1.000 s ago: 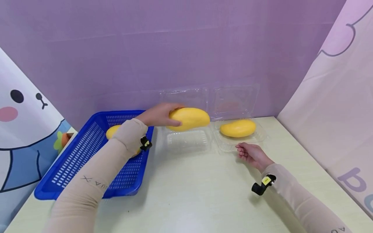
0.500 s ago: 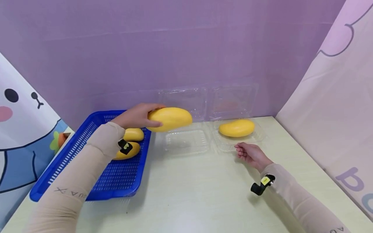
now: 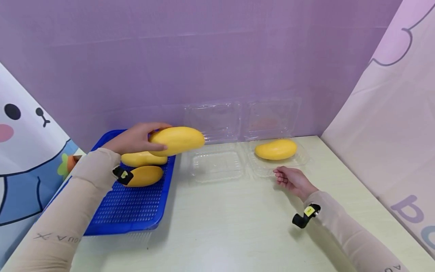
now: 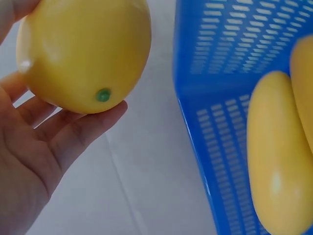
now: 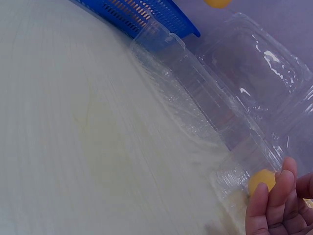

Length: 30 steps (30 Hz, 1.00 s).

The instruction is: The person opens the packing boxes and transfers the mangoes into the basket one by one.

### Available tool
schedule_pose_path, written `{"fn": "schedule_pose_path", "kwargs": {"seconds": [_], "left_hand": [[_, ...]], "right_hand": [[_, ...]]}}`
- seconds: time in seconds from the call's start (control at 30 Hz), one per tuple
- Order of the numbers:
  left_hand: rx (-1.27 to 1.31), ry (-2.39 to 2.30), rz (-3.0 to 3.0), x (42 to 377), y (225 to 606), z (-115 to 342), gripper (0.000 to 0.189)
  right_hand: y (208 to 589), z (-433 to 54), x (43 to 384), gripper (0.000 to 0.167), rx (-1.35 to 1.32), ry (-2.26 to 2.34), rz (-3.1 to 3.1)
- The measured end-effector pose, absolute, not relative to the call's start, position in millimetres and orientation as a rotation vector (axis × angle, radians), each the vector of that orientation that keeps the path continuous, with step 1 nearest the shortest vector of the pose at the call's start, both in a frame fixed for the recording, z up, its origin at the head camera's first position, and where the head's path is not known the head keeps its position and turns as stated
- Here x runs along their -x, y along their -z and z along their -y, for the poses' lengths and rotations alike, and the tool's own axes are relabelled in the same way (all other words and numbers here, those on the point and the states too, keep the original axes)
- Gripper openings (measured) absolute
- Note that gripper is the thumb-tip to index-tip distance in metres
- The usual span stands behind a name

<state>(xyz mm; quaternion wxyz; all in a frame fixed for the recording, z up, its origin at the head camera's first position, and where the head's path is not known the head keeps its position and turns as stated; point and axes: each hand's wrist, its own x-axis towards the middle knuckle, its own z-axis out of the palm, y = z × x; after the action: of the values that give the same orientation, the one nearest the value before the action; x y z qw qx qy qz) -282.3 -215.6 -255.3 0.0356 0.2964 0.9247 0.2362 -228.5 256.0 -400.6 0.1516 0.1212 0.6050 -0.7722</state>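
In the head view my left hand [image 3: 139,139] grips a yellow mango [image 3: 178,139] above the far right rim of the blue basket [image 3: 159,204]. The left wrist view shows the green stem end of that mango [image 4: 83,54], with fingers curved round it. Two more mangoes lie in the basket, one mango [image 3: 144,175] nearer and one mango [image 3: 142,159] behind it, partly covered by the hand. My right hand [image 3: 293,181] hangs loosely curled and holds nothing, just in front of a clear clamshell box [image 3: 265,172] that contains a mango [image 3: 276,149].
A second clear clamshell box [image 3: 217,166] stands between basket and mango-filled box, its lid [image 3: 214,121] raised against the purple backdrop [image 3: 217,56]. The pale tabletop [image 3: 217,223] stretches in front. A printed cloth [image 3: 391,151] borders the right side.
My left hand has carried the mango leftward, from above the left clamshell box to over the basket's right rim. Mangoes in the basket show more fully. The right hand stays in place.
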Motion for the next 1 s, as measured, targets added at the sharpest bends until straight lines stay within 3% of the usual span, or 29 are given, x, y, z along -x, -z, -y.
{"fn": "schedule_pose_path", "kwargs": {"seconds": [1.0], "left_hand": [[-0.775, -0.692, -2.883, 249.4, 270.4, 299.0, 0.060]], "right_hand": [[399.6, -251.6, 229.0, 0.032, -0.333, 2.205, -1.730]]}}
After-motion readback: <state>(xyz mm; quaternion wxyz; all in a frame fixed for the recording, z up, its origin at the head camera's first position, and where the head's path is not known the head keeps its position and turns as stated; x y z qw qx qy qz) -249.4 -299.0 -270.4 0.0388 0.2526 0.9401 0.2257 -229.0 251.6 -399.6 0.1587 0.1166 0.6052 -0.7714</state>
